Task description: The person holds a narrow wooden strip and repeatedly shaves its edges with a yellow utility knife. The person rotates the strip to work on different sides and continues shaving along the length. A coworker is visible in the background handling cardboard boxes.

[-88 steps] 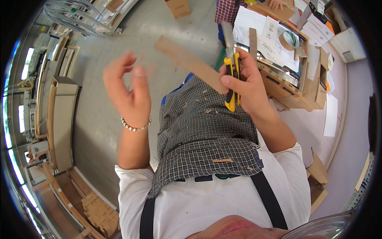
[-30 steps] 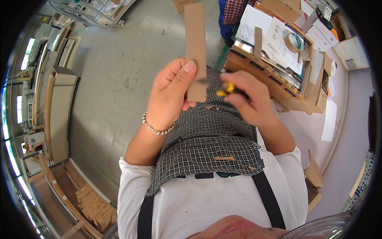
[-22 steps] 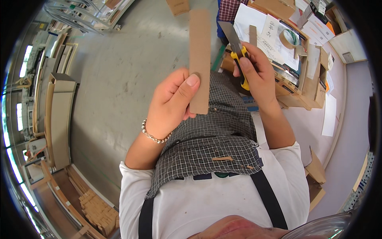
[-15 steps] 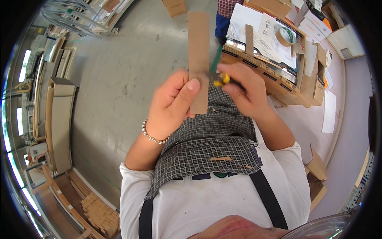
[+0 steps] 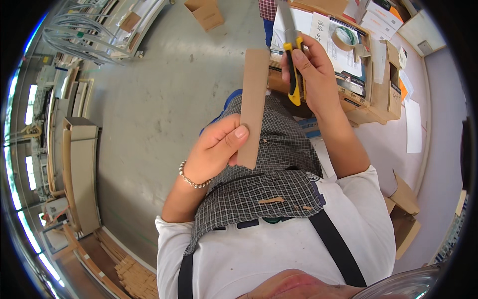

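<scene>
My left hand pinches a flat brown cardboard strip near its lower end, thumb on top. The strip stands nearly upright in front of my checked apron, leaning a little to the right at its top. To the right and higher up, my right hand is wrapped round the handle of a yellow and black cutter knife. Its grey blade points up and away from me. Knife and strip are apart. Small brown scraps lie on the apron.
At the right stands a stack of cardboard boxes bearing papers and a tape roll. An open carton sits on the floor ahead. Another person's checked clothing shows beyond the knife. Wood strips lie at the lower left.
The knife was by the strip's right edge; my right hand has raised it up and to the right, blade now upward. My left hand has lowered the strip toward me and tilted it slightly.
</scene>
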The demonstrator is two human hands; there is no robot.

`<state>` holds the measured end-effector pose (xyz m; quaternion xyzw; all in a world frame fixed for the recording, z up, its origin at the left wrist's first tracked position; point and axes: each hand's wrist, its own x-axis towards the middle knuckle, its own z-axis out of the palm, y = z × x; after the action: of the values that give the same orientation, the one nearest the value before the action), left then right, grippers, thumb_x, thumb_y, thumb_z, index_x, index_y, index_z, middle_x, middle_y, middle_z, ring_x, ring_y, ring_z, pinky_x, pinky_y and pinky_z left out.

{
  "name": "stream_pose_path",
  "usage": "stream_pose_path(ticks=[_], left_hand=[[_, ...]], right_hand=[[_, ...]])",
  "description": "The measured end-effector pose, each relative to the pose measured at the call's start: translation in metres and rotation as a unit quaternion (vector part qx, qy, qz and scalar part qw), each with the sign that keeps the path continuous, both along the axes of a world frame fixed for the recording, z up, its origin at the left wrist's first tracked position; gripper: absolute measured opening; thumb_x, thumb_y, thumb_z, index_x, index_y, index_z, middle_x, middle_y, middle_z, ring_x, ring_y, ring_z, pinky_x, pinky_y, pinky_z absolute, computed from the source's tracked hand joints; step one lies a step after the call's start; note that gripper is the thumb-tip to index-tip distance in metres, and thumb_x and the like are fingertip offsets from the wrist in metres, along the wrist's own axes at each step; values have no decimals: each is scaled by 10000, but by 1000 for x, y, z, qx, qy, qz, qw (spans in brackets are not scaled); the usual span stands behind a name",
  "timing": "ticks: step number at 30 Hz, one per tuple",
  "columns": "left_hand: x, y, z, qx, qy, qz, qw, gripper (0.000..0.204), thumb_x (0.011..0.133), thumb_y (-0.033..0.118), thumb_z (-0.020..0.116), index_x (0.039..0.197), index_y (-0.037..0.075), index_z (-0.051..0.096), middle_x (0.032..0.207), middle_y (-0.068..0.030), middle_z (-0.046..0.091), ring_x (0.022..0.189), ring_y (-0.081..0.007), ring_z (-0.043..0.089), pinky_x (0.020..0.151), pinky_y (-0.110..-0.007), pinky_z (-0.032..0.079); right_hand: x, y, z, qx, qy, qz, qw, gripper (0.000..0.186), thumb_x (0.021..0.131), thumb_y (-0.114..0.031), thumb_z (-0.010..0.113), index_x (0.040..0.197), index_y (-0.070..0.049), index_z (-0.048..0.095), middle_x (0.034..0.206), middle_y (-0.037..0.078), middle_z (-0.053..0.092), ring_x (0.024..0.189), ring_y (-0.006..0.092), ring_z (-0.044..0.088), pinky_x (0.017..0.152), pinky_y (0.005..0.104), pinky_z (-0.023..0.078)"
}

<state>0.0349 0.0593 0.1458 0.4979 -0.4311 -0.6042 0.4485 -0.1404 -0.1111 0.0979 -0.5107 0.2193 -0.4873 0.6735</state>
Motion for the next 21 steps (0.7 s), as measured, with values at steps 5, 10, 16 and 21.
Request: stream_pose_path(ticks=[5,10,16,21], left_hand=[[0,-7,-35,-15,194,-147,970,420,1002,438,437,964,41,567,714,-24,582,567,-107,551,495,-222,426],[-6,-17,-41,-6,166,-119,979,548,1004,535,320,1030,36,546,735,-66,619,620,-154,621,542,-243,469],[-9,-37,-36,22,27,-22,999,603,986,586,312,1025,22,523,703,-103,614,581,-181,608,555,-277,478],[0,-16,-44,57,-32,-61,996,482,1018,474,336,974,39,538,686,-63,606,619,-139,603,592,-247,479]], right_hand=[[8,17,24,-13,-103,121,987,545,947,-228,584,1410,-48,361,952,116,640,688,103,565,622,224,485],[11,28,31,-14,16,126,992,578,879,-131,664,1375,-29,386,892,71,627,667,83,550,598,209,463],[19,32,27,-58,138,74,986,600,839,-117,711,1335,19,402,853,50,603,634,84,551,580,218,458],[8,4,20,-48,135,19,990,564,857,-150,702,1318,8,418,898,60,599,657,86,552,579,223,457]])
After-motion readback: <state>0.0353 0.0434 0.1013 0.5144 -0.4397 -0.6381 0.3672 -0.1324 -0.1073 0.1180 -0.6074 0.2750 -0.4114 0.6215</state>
